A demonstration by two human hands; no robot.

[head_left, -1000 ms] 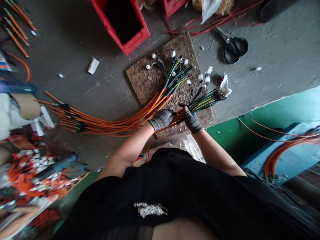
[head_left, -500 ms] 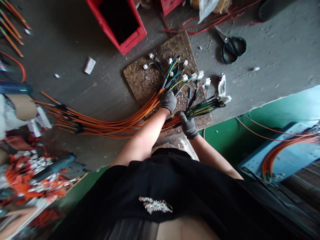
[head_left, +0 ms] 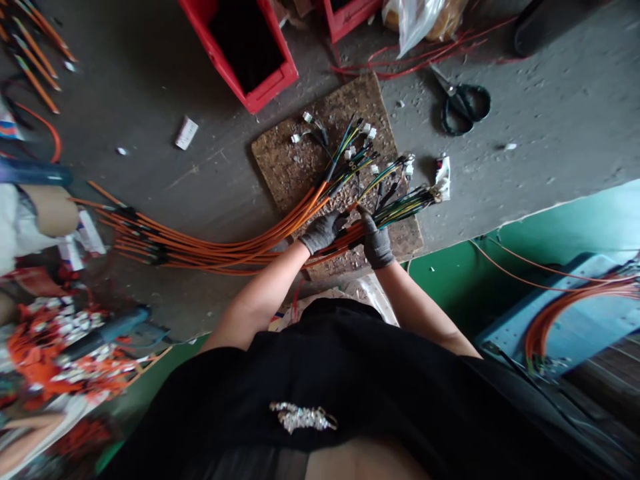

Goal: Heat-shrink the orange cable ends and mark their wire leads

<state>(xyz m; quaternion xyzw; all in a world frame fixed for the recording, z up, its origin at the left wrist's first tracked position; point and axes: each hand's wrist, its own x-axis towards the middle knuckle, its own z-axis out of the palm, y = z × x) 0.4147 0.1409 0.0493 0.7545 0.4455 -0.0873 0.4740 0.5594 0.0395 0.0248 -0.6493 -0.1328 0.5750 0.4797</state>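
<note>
Both hands wear grey gloves and work over a worn brown board (head_left: 280,160). My right hand (head_left: 376,243) is closed around a bundle of orange cables, whose stripped ends of black, green and yellow wires (head_left: 405,207) stick out to its right. Close on its left, my left hand (head_left: 321,231) has its fingers curled at an orange cable beside that bundle; the fingertips are partly hidden. Above the hands, other orange cables (head_left: 295,217) fan out into coloured wires with white connectors (head_left: 370,131). The cables run left in a long curve to black-wrapped ends (head_left: 157,253).
Black-handled scissors (head_left: 465,110) lie at the upper right, near thin red wires (head_left: 390,69). A red bin (head_left: 273,83) stands at the back. Left are a cardboard roll (head_left: 50,210) and a heap of orange-and-white scraps (head_left: 45,353). A blue surface (head_left: 565,320) at right carries more orange cables.
My left hand has moved down and left, from the fanned cables to beside my right hand. Some wires with white connectors have shifted towards the held bundle. My right hand stays nearly in place.
</note>
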